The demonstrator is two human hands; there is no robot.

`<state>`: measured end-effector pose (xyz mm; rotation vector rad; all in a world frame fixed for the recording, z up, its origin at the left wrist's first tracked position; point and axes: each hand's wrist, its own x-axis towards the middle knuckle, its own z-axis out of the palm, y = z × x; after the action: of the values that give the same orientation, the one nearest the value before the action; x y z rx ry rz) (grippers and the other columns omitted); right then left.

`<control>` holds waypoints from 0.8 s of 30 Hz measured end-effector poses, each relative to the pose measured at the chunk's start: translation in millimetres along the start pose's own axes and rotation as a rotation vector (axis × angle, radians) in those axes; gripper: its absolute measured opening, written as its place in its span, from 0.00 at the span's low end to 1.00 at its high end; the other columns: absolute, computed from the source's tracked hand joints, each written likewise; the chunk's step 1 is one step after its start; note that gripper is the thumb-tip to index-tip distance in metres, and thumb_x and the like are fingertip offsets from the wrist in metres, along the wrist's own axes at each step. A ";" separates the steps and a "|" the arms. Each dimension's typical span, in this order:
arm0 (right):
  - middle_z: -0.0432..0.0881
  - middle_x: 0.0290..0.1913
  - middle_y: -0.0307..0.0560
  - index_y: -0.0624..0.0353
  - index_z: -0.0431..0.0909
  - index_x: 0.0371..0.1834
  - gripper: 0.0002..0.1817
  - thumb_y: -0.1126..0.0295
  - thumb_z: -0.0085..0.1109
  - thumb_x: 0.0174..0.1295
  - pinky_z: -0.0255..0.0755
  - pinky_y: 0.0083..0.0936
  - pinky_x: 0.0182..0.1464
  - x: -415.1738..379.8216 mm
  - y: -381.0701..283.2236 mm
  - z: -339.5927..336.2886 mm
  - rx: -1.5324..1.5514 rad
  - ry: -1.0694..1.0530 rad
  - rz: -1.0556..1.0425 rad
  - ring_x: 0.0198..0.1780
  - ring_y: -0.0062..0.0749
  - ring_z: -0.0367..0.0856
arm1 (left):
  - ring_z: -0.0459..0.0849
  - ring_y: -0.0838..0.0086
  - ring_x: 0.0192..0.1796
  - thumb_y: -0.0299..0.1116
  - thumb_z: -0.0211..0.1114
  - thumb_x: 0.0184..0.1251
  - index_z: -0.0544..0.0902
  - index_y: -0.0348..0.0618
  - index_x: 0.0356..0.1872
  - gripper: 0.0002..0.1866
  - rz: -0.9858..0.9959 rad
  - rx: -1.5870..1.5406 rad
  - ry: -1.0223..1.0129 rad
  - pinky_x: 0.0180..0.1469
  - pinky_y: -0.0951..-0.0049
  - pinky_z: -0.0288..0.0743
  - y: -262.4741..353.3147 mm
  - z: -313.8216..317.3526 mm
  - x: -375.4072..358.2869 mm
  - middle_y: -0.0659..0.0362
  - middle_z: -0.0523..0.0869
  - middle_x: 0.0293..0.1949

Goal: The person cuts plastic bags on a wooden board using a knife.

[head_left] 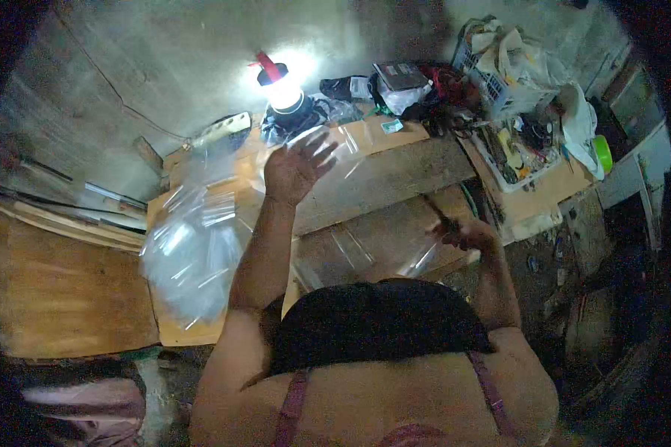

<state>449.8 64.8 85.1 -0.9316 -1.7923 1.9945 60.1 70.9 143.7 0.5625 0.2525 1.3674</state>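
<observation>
My left hand (294, 171) is raised with its fingers spread, over the back of the work surface just in front of a bright lamp (285, 95). Nothing is held in it. On the right, my right hand (466, 235) is closed round a dark narrow tool (441, 214) that points up and left; its exact kind is too blurred to make out. Below that hand a shiny clear plastic piece (423, 261) lies on the brown board (395, 223). A big heap of clear plastic (194, 261) spreads out to the left of my left forearm.
A white tray of small tools (511, 182) stands at the right, with a full plastic crate (492, 86) behind it. Dark bags and a dark box (401, 76) sit along the back wall. A power strip (227, 128) lies left of the lamp. Wooden strips (74, 223) lie far left.
</observation>
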 end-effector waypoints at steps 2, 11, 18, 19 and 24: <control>0.74 0.46 0.42 0.62 0.72 0.41 0.15 0.68 0.57 0.50 0.67 0.23 0.43 7.7 -9.4 6.4 -0.394 0.015 0.067 0.40 0.23 0.72 | 0.61 0.48 0.58 0.50 0.47 0.55 0.61 0.36 0.56 0.33 -0.089 -0.005 -0.011 0.58 0.51 0.56 -5.0 6.2 -8.9 0.43 0.61 0.58; 0.76 0.37 0.44 0.59 0.69 0.35 0.12 0.72 0.60 0.49 0.68 0.25 0.41 100.3 -81.9 87.9 -0.021 0.348 -0.377 0.39 0.26 0.73 | 0.69 0.51 0.53 0.54 0.38 0.60 0.60 0.30 0.55 0.34 -0.561 0.008 0.091 0.55 0.56 0.62 -28.3 26.6 -31.8 0.41 0.67 0.53; 0.76 0.31 0.48 0.62 0.68 0.36 0.20 0.66 0.64 0.43 0.68 0.27 0.36 119.5 -54.9 109.9 -0.107 0.691 -0.383 0.35 0.31 0.74 | 0.76 0.58 0.44 0.50 0.52 0.56 0.69 0.32 0.47 0.28 -0.279 0.636 0.210 0.51 0.63 0.66 -40.8 41.6 -69.5 0.45 0.75 0.45; 0.76 0.31 0.48 0.62 0.68 0.36 0.20 0.66 0.64 0.43 0.68 0.27 0.36 118.0 -54.3 111.8 -0.102 0.692 -0.380 0.35 0.31 0.74 | 0.76 0.58 0.44 0.44 0.60 0.54 0.74 0.34 0.42 0.22 -0.163 1.160 0.226 0.50 0.64 0.66 -43.8 43.0 -73.3 0.46 0.75 0.45; 0.76 0.31 0.46 0.62 0.70 0.35 0.18 0.67 0.64 0.43 0.68 0.26 0.35 117.0 -62.0 117.5 0.187 0.727 -0.296 0.33 0.30 0.74 | 0.76 0.63 0.45 0.31 0.66 0.45 0.80 0.43 0.27 0.07 0.168 1.637 0.498 0.52 0.64 0.62 -45.9 60.7 -75.8 0.50 0.78 0.39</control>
<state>275.5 57.2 115.4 -1.0709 -1.2249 1.3585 113.4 -21.0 159.8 1.5660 1.8367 1.1969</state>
